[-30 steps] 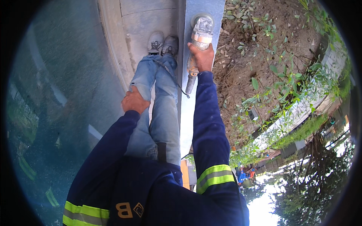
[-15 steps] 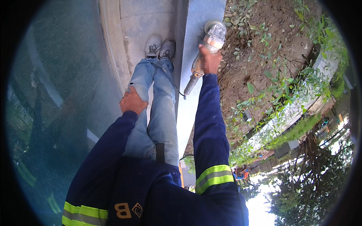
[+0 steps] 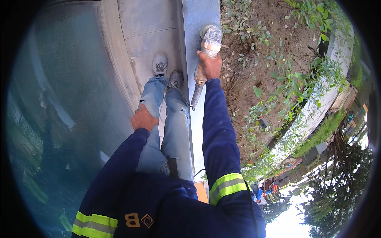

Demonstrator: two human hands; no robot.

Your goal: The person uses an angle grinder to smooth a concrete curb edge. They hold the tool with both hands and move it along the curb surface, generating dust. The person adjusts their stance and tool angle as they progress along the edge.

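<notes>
One grinder (image 3: pixel 212 37) is over one grey ledge (image 3: pixel 200 14), and one right hand (image 3: pixel 210 66) is clamped around its body; its one disc (image 3: pixel 204 29) is partly hidden under the head, and I cannot tell if it touches; one left hand (image 3: pixel 143 119) rests on the jeans (image 3: pixel 174 131), but how closed its fingers are, I cannot tell; two shoes (image 3: pixel 160 62) show, partly covered by hems.

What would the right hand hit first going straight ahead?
Past the grinder it holds, the right hand has a seemingly free way along the grey ledge as far as shown; depth is unclear.
</notes>
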